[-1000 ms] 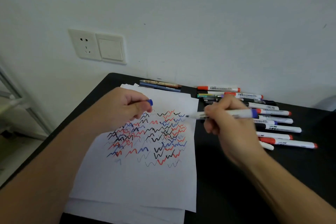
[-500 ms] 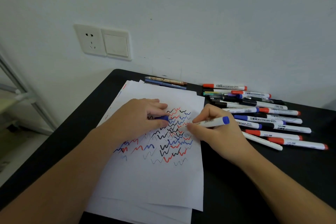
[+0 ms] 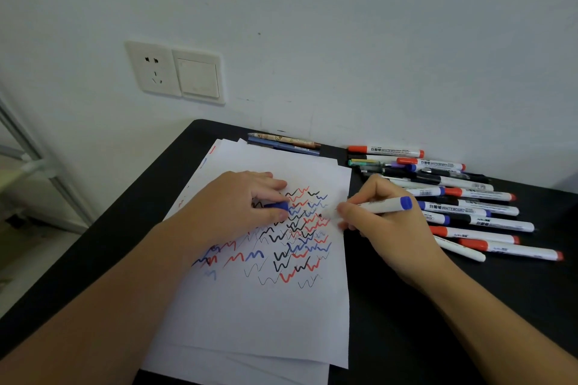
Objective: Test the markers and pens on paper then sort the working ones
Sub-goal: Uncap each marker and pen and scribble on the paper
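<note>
A stack of white paper lies on the black table, its top sheet covered with red, blue and black squiggles. My right hand grips a white marker with a blue end, its tip down at the paper's right edge beside the squiggles. My left hand rests on the paper and pinches the blue cap between thumb and fingers.
A pile of several whiteboard markers and pens lies to the right of the paper, against the wall. Two pens lie at the back beyond the paper. A wall socket and switch sit on the wall at left.
My right hand has brought the uncapped marker down from above the table to the paper's right edge. My left hand has come down onto the sheet with the cap.
</note>
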